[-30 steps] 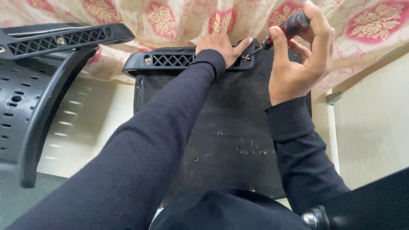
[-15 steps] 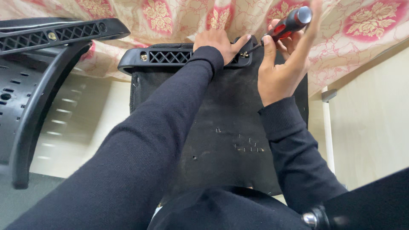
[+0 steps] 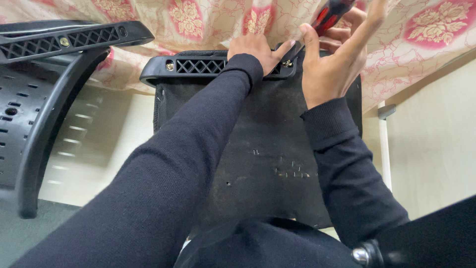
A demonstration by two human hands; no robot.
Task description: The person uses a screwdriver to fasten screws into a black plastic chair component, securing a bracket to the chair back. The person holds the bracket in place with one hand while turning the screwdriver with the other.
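Head view looks down two dark sleeves onto the underside of a black chair seat, which lies flat with its fabric-covered bottom facing up. Across its far edge runs a black plastic bracket with a lattice cut-out, and the left hand lies on top of that bracket, fingers closed down over it and thumb stretched to the right; the likely reason is to pin the part so it does not shift under the tool. The right hand is wrapped around the red-and-black handle of a screwdriver, index finger extended upward, with the shaft slanting down to a brass-coloured screw at the bracket's right end, just beside the left thumb. A matching screw sits at the bracket's left end.

The seat's black cloth is scuffed and dusty, with a scatter of small metal staples near its middle. A second chair part, black and perforated, stands at the left. A cream cloth with red floral medallions hangs behind.
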